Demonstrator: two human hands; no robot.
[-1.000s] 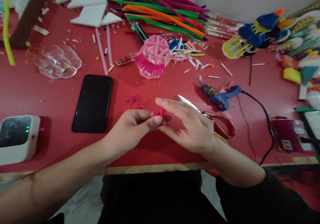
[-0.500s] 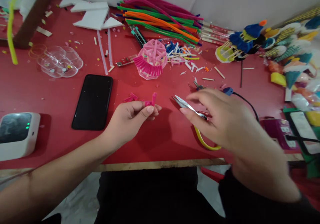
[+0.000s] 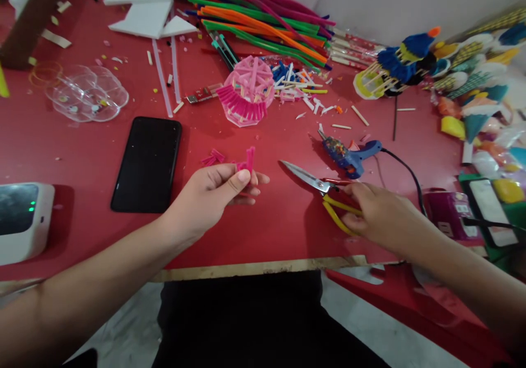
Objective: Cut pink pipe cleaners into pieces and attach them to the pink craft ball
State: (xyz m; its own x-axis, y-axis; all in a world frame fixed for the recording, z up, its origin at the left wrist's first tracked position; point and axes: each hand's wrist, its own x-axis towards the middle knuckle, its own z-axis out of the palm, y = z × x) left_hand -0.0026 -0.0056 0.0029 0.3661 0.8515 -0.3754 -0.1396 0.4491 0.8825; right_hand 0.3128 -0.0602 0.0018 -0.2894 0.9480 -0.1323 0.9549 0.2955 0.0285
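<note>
Pinched between the thumb and fingers of my left hand [image 3: 205, 195] are short pink pipe cleaner pieces [image 3: 250, 159], one of them standing upright. A few more cut pink pieces [image 3: 213, 157] lie on the table just behind that hand. My right hand [image 3: 382, 209] is closed around the handles of the scissors [image 3: 304, 176], which have one red and one yellow handle. Their blades point left, toward my left hand, and look nearly closed. Behind the scissors rests a blue glue gun [image 3: 349, 157] with a black cord. A small pink round model [image 3: 246, 91] with a fringe stands farther back.
A black phone [image 3: 146, 165] and a white device [image 3: 24, 222] lie to the left. Bundled coloured pipe cleaners [image 3: 263, 20] and white foam pieces [image 3: 143, 17] are at the back. A blue-and-yellow model [image 3: 394, 66] and a purple box [image 3: 447, 214] stand right. Scraps dot the red table [image 3: 255, 242].
My right hand has come down and right and taken hold of the scissors' handles, uncovering the glue gun. My left hand keeps its pinch on the pink pieces, its other fingers spread a little more.
</note>
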